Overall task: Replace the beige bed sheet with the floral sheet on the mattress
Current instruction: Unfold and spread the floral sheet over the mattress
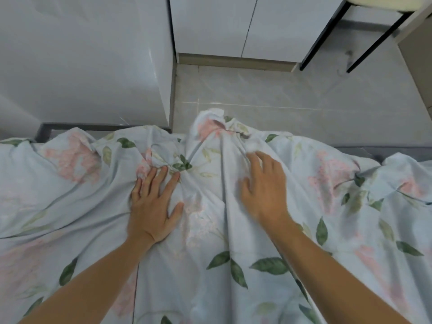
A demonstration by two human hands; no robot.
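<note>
The floral sheet [210, 242], pale blue with pink flowers and green leaves, lies wrinkled over the mattress and fills the lower half of the view. A bunched peak of it rises at the far edge in the middle. My left hand [153, 204] presses flat on the sheet with fingers spread. My right hand [264, 188] rests on the cloth just right of the peak, fingers loosely bent and slightly blurred. No beige sheet shows.
A dark bed frame [70, 127] edges the mattress at the far left. A white cabinet [93, 66] stands beyond it, with white wardrobe doors [233, 26] behind. Tiled floor [280, 94] lies past the bed. Black legs of a stool [327, 36] stand at top right.
</note>
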